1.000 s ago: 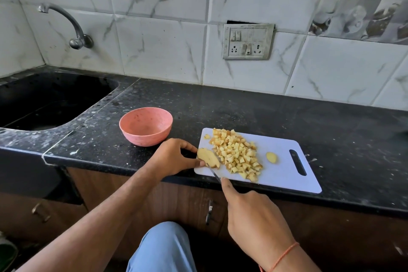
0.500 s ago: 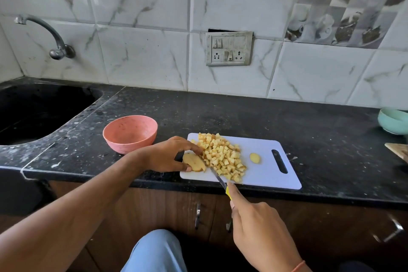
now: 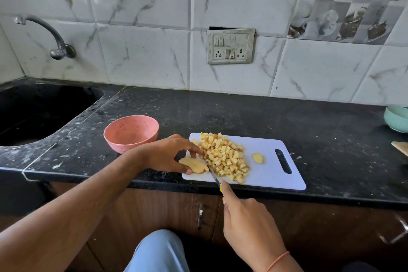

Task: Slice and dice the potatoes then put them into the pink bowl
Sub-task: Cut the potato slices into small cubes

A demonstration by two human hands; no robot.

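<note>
left hand curled over a pale peeled potato slab, pinching it between thumb and fingertips at the near-left corner of a white rectangular plastic cutting board. right hand wrapped around the yellow handle of a thin-bladed knife, index finger stretched along the spine, blade angled down between the slab and a heap of small yellow potato cubes. heap just right of the left hand's fingers, spread over the board's left half. one small oval potato offcut alone further right, between the heap and the board's slotted handle hole. round matte pink bowl on the speckled black stone surface, just beyond the left wrist, touching neither hand. pale green bowl well off to the right of the right hand, at the frame edge.
</note>
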